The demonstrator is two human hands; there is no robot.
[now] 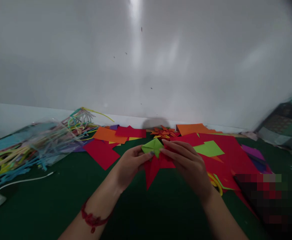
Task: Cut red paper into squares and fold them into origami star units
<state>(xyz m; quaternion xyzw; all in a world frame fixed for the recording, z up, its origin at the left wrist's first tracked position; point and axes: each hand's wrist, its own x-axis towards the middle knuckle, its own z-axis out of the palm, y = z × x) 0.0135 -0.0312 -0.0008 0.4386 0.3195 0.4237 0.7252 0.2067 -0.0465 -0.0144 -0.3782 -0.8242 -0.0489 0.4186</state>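
Note:
A folded green paper piece [153, 146] is held up in the middle, just above the table. My left hand [132, 163] pinches its left side between thumb and fingers. From the right, my right hand [187, 158] has its fingers closed at the paper's right edge. Below the green paper hangs a pointed red paper shape [151, 173]; whether it is joined to the green piece I cannot tell. Behind lies a small pile of folded orange and red paper pieces [164, 132]. A red bracelet [93, 218] is on my left wrist.
Red sheets [232, 150] and a green sheet [211, 148] lie to the right, near yellow scissor handles [216, 185]. Orange paper [104, 134] and a red sheet [102, 155] lie left. Bundled pipe cleaners [20, 158] fill the far left. A white wall [146, 66] stands behind the green table [60, 206].

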